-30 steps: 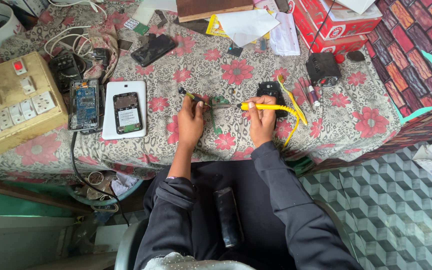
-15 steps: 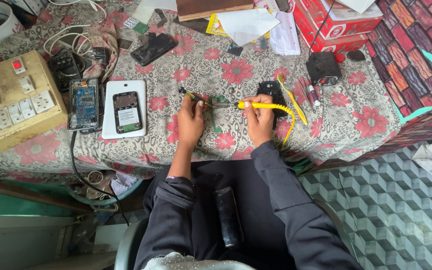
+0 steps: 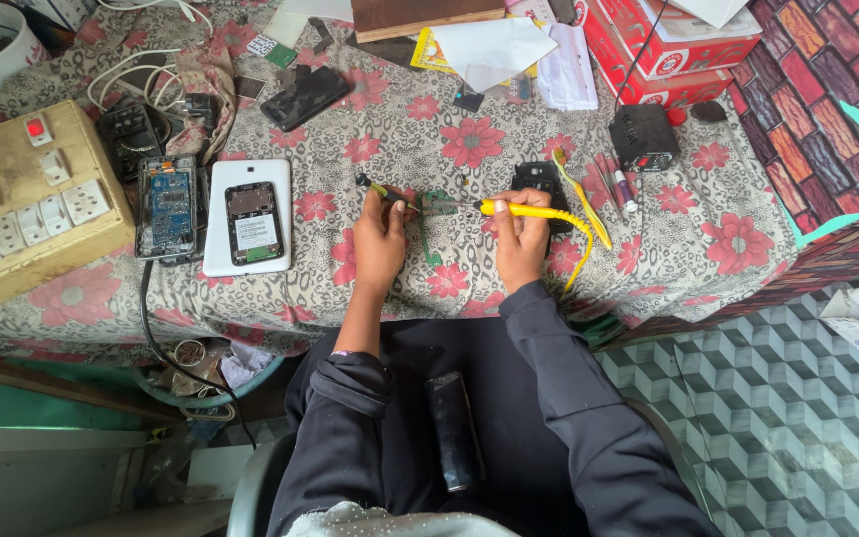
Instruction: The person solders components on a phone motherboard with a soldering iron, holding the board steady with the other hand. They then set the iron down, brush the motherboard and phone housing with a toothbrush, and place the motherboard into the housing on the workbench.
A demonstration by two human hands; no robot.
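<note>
My right hand [image 3: 521,239] grips a yellow soldering iron [image 3: 529,211], its tip pointing left at a small green circuit board [image 3: 437,204] lying on the flowered tablecloth [image 3: 469,139]. My left hand [image 3: 380,239] holds a thin tool with a dark knob [image 3: 374,186], its point also at the board. A yellow cord [image 3: 581,254] runs from the iron over the table's front edge. A black phone part [image 3: 541,179] lies just behind my right hand.
A white tablet back with a phone on it [image 3: 249,216], an opened phone with a blue board [image 3: 167,207] and a tan socket box [image 3: 22,199] lie left. Red boxes [image 3: 678,45] and a small black box [image 3: 642,136] sit back right. A dark cylinder [image 3: 451,430] rests on my lap.
Both hands stay at the green board; the iron's tip has shifted only slightly. Nothing was picked up or let go.
</note>
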